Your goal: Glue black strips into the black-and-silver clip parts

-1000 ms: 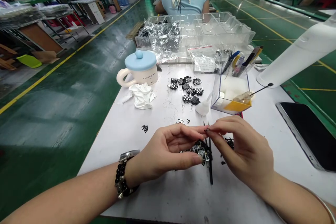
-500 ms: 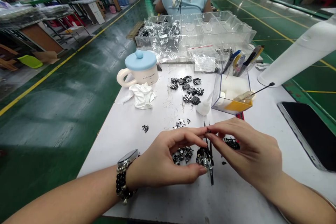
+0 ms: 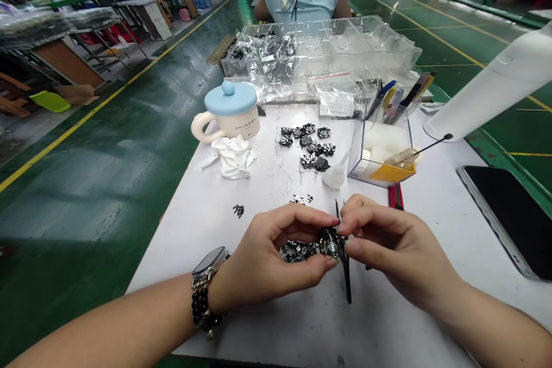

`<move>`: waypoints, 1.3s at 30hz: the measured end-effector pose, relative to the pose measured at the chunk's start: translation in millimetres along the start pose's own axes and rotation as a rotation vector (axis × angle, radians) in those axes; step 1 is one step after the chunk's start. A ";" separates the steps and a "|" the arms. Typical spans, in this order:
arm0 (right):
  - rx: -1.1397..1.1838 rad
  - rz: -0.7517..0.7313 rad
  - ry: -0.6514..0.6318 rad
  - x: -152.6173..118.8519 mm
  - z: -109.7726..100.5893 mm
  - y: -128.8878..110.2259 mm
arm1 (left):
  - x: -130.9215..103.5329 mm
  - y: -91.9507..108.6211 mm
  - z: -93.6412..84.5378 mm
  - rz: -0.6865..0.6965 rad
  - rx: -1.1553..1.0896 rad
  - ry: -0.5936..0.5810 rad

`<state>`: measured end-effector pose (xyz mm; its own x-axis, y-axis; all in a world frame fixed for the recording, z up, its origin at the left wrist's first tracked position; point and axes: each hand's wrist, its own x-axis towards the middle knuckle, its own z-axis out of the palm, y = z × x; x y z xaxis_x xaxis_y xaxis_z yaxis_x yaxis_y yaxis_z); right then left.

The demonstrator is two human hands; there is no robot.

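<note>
Assembly (image 3: 330,242) in left hand (image 3: 267,261), pens (image 3: 407,98) in box (image 3: 362,172)

I hold a small assembly (image 3: 330,242) of black, plastic-looking parts and bright, shiny metal. My table (image 3: 276,328) is smooth, with a soft sheen. The lidded mug (image 3: 235,119) looks smooth and matt; in front of it lies crumpled white tissue (image 3: 235,158), behind it a glossy clear plastic tray (image 3: 366,62).

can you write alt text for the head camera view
A person's left grip and right grip hold a small black-and-silver part at the fingertips, over a white table. Small loose pieces lie nearby; farther back are a blue-lidded mug and a clear box, and beyond the table sits a person in light blue.
</note>
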<state>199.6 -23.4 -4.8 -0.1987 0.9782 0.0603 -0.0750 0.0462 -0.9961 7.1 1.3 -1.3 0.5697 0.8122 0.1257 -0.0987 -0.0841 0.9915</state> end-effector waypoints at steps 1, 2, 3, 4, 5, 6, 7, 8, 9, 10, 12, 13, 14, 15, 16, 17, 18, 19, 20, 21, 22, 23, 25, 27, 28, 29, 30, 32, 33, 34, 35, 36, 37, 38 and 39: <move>0.039 0.037 -0.003 0.3 0.7 1.3 | -0.2 -0.2 0.1 -0.013 -0.015 -0.005; 0.083 0.075 -0.010 0.6 1.1 2.3 | -0.3 -0.2 0.1 -0.021 -0.027 -0.010; 0.127 0.107 -0.019 0.9 1.1 3.0 | -0.2 -0.1 0.2 -0.026 -0.035 -0.011; 0.167 0.131 -0.026 1.2 0.9 3.4 | -0.1 0.1 0.3 -0.030 -0.040 -0.010; 0.195 0.149 -0.032 1.4 0.5 3.7 | 0.1 0.3 0.4 -0.032 -0.043 -0.008; 0.213 0.163 -0.036 1.6 0.0 3.8 | 0.2 0.6 0.5 -0.033 -0.047 -0.005; 0.222 0.179 -0.040 1.5 -0.4 4.1 | 0.2 0.9 0.5 -0.037 -0.049 -0.001; 0.228 0.195 -0.043 1.3 -0.6 4.4 | 0.1 1.1 0.5 -0.040 -0.050 0.004; 0.240 0.211 -0.049 1.0 -0.7 4.8 | 0.0 1.3 0.3 -0.043 -0.050 0.009; 0.257 0.228 -0.061 0.6 -0.5 5.4 | -0.1 1.4 0.2 -0.044 -0.050 0.012; 0.305 0.262 -0.083 0.1 0.3 6.9 | -0.2 1.6 0.0 -0.048 -0.047 0.021; 0.328 0.281 -0.088 0.0 0.8 7.6 | -0.1 1.7 0.0 -0.049 -0.048 0.026; 0.347 0.303 -0.091 0.2 1.3 8.1 | 0.1 1.8 0.0 -0.051 -0.049 0.032; 0.361 0.327 -0.092 0.5 1.7 8.5 | 0.4 1.9 0.0 -0.054 -0.053 0.037; 0.368 0.347 -0.091 0.9 1.9 8.6 | 0.8 1.9 0.0 -0.056 -0.057 0.039; 0.369 0.357 -0.089 1.4 1.9 8.5 | 1.1 2.0 0.0 -0.057 -0.062 0.042; 0.366 0.358 -0.089 1.9 1.8 8.4 | 1.3 2.0 0.0 -0.059 -0.068 0.039; 0.359 0.356 -0.089 2.3 1.5 8.1 | 1.4 1.9 -0.1 -0.060 -0.071 0.037; 0.354 0.355 -0.089 2.6 1.1 7.8 | 1.5 1.8 -0.2 -0.058 -0.075 0.035; 0.351 0.357 -0.088 2.8 0.7 7.6 | 1.4 1.8 -0.2 -0.057 -0.078 0.034; 0.351 0.360 -0.089 2.8 0.3 7.5 | 1.4 1.7 -0.3 -0.056 -0.080 0.034; 0.355 0.366 -0.091 2.9 0.0 7.5 | 1.4 1.6 -0.3 -0.055 -0.080 0.036; 0.364 0.371 -0.094 2.8 -0.5 7.6 | 1.8 1.5 -0.1 -0.053 -0.078 0.038; 0.372 0.373 -0.099 2.8 -0.8 7.4 | 2.4 1.5 0.1 -0.052 -0.074 0.041; 0.379 0.376 -0.101 3.0 -0.8 7.2 | 2.7 1.6 0.1 -0.053 -0.074 0.044; 0.387 0.374 -0.097 3.3 -0.9 6.7 | 2.8 1.8 0.1 -0.054 -0.076 0.048; 0.392 0.370 -0.083 3.7 -1.0 6.2 | 2.7 2.1 -0.1 -0.057 -0.078 0.047; 0.394 0.355 -0.038 5.0 -1.5 5.1 | 2.1 3.1 -0.7 -0.072 -0.091 0.039; 0.388 0.347 -0.008 5.8 -1.7 4.8 | 1.5 3.6 -1.0 -0.080 -0.102 0.030; 0.376 0.340 0.022 6.5 -1.9 4.6 | 0.9 4.1 -1.3 -0.082 -0.117 0.025; 0.359 0.334 0.048 7.1 -1.9 4.8 | 0.2 4.4 -1.5 -0.078 -0.134 0.024; 0.341 0.329 0.070 7.6 -1.7 5.3 | -0.5 4.6 -1.5 -0.071 -0.151 0.029; 0.319 0.321 0.090 7.9 -1.1 6.0 | -1.1 4.5 -1.3 -0.066 -0.171 0.037; 0.297 0.312 0.110 7.9 -0.2 7.0 | -1.7 4.2 -0.8 -0.068 -0.195 0.042; 0.282 0.306 0.126 7.6 0.9 8.1 | -2.2 3.6 -0.1 -0.084 -0.226 0.045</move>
<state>196.6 -15.7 -12.3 -0.1334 0.9561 -0.2610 -0.2988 -0.2899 -0.9092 5.3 -0.7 2.0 0.5468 0.8364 0.0364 -0.2358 0.1121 0.9653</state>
